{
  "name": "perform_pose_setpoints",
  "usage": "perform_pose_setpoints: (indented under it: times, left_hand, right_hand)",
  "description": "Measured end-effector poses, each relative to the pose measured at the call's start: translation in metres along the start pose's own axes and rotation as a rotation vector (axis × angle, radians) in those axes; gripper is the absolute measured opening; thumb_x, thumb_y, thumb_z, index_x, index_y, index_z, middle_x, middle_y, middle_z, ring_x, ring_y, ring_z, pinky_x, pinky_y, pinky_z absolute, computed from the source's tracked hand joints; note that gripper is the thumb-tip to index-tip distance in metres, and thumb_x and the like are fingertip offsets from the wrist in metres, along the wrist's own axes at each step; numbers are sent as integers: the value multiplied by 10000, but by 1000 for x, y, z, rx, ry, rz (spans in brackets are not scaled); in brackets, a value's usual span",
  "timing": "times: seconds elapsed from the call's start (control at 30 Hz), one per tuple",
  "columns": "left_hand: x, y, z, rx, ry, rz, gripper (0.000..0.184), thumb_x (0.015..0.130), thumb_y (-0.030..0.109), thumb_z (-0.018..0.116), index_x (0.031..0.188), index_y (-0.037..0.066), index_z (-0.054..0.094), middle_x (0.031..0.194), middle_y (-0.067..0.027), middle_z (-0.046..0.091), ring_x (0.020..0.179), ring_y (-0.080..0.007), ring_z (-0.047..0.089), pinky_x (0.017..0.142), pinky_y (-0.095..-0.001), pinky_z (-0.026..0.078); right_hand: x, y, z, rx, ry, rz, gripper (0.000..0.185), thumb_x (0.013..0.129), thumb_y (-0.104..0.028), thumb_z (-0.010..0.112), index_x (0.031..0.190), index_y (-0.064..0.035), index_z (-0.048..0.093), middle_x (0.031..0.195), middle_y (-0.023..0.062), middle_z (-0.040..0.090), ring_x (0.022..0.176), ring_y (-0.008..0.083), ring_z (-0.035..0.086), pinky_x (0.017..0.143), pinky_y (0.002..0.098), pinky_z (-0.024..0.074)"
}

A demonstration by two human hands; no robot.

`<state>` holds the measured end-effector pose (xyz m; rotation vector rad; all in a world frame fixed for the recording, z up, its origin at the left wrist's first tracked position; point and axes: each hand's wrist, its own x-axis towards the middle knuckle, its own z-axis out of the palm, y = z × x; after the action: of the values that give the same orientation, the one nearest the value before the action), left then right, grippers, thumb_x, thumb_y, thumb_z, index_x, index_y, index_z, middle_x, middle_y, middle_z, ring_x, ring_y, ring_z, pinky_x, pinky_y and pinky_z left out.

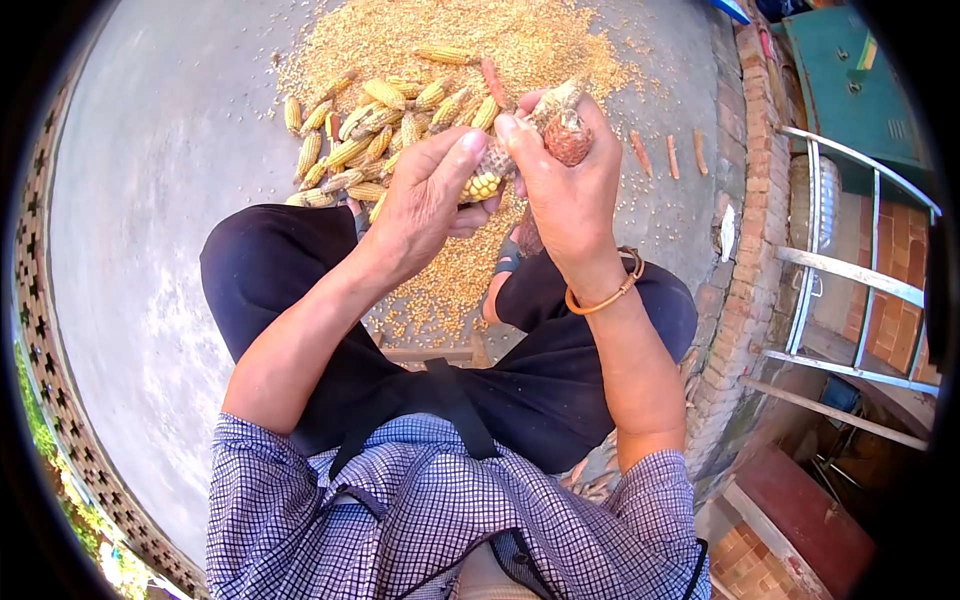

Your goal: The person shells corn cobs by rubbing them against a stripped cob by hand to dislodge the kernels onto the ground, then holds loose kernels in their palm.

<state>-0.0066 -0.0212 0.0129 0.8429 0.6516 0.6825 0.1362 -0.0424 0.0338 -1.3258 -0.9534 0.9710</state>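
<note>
My left hand (437, 185) is closed around a corn cob (483, 186) that still carries yellow kernels at its lower end, while its upper part looks bare. Against it presses the thumb of my right hand (568, 180). My right fingers wrap round a reddish bare corncob (568, 140), its end facing up, and a paler cob piece (562, 97) shows just above it. Both hands are raised over my knees. Beyond them lies a heap of unshelled corn cobs (385, 93), beside a spread of loose yellow kernels (520, 35).
Several bare reddish cobs (672, 157) lie on the grey concrete floor (150, 250) at the right. A low brick edge (765, 180) runs along that side, with a metal ladder-like frame (850, 265) beyond. Under me is a wooden stool (430, 354).
</note>
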Motion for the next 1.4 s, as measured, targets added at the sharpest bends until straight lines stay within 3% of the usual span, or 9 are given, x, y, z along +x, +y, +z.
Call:
perform_pose_setpoints:
  times: [0.13, 0.33, 0.47, 0.63, 0.93, 1.03, 1.13, 1.23, 1.4]
  left_hand:
    - [-2, 13, 5, -27, 6, -60, 318, 1042, 283, 428, 1104, -3, 551, 827, -98, 591, 539, -93, 466, 436, -197, 326]
    - [-1, 7, -6, -260, -87, -48, 360, 1044, 263, 397, 1109, -53, 557, 910, -152, 635, 636, -197, 605, 519, -301, 504]
    - [-5, 14, -9, -289, -101, -24, 399, 1036, 280, 413, 1160, -76, 546, 968, -179, 627, 712, -216, 621, 569, -312, 516]
    - [-14, 27, -9, -238, -140, -43, 440, 1027, 292, 426, 1261, -69, 517, 1054, -175, 629, 757, -191, 601, 561, -283, 470]
    - [-20, 15, -1, -106, -5, 39, 416, 1022, 262, 490, 1333, -13, 507, 1186, -98, 598, 1034, -159, 611, 820, -285, 558]
    - [-18, 15, -3, -124, 13, -27, 411, 1026, 267, 480, 1337, 0, 510, 1158, -88, 605, 1022, -145, 612, 815, -284, 561]
    - [-19, 20, 3, -100, 58, -86, 408, 1035, 278, 457, 1334, 7, 515, 1117, -89, 615, 957, -150, 626, 698, -272, 561]
    - [-16, 17, -9, -145, -120, -13, 397, 1050, 276, 403, 1287, -16, 529, 1105, -106, 617, 850, -177, 644, 569, -267, 513]
    - [-18, 21, -4, -264, -109, -9, 393, 1057, 259, 359, 1199, -69, 525, 1239, -176, 572, 757, -231, 649, 523, -282, 483]
  right_hand:
    - [2, -13, -7, -103, -65, 34, 193, 844, -55, 710, 971, 13, 581, 893, 33, 634, 742, 41, 574, 757, 230, 497]
    - [3, -18, -14, 143, -194, 100, 351, 906, -111, 657, 1218, 9, 551, 941, 42, 661, 668, 50, 565, 570, 184, 445]
    - [6, -11, -13, 282, -220, 116, 440, 905, -87, 665, 1290, 37, 492, 964, 90, 678, 675, 66, 598, 554, 187, 477]
    - [8, -15, -14, 211, -255, 91, 429, 920, -113, 648, 1293, 31, 493, 973, 100, 683, 701, 66, 610, 559, 180, 472]
    - [2, -11, -5, 115, -206, 32, 285, 912, -118, 659, 1157, -9, 563, 926, 64, 690, 732, 50, 603, 571, 180, 463]
    - [2, -10, -7, 66, -215, -5, 262, 904, -112, 668, 1129, -12, 579, 914, 50, 689, 708, 43, 588, 570, 175, 452]
    - [1, -14, -10, 80, -237, 37, 251, 901, -109, 669, 1117, -11, 589, 904, 42, 687, 680, 34, 571, 564, 167, 438]
    - [3, -14, -14, 154, -266, 72, 265, 903, -109, 661, 1138, -8, 590, 905, 45, 689, 660, 26, 557, 550, 162, 423]
    - [6, -15, -20, 223, -310, 128, 336, 911, -117, 627, 1224, -8, 571, 934, 66, 701, 649, 26, 539, 552, 163, 411]
